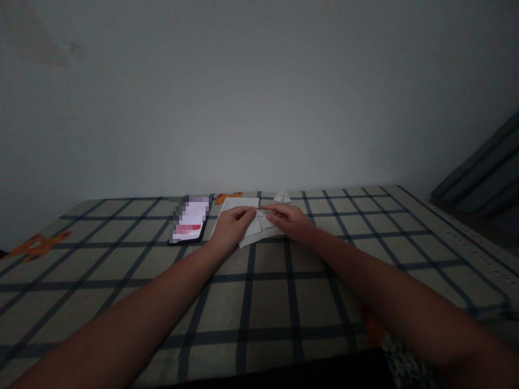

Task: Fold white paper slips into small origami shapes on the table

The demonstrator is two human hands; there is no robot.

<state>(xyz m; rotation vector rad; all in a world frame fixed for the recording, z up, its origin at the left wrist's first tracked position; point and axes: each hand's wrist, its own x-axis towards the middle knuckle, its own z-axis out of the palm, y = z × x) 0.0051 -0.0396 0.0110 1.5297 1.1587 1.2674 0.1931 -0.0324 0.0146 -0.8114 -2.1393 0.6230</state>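
Note:
A creased sheet of white paper (252, 233) with printed lines is held between my two hands, low over the checked cloth. My left hand (234, 222) grips its left side, thumb on top and fingers mostly hidden. On the right side, my right hand (288, 220) pinches the paper with bent fingers, its thumb and fingertips close to the left thumb. Behind the left hand lies a flat white sheet or pad (242, 202), partly covered by the hand. A small folded white paper piece (282, 195) rests just beyond the right hand.
Left of my hands lies a phone (190, 219) with a lit, pixelated screen. The checked cloth (267, 302) with orange figures covers the surface. A pale wall (259, 97) rises at the far edge, and a dark ridged object (482, 156) stands at the right.

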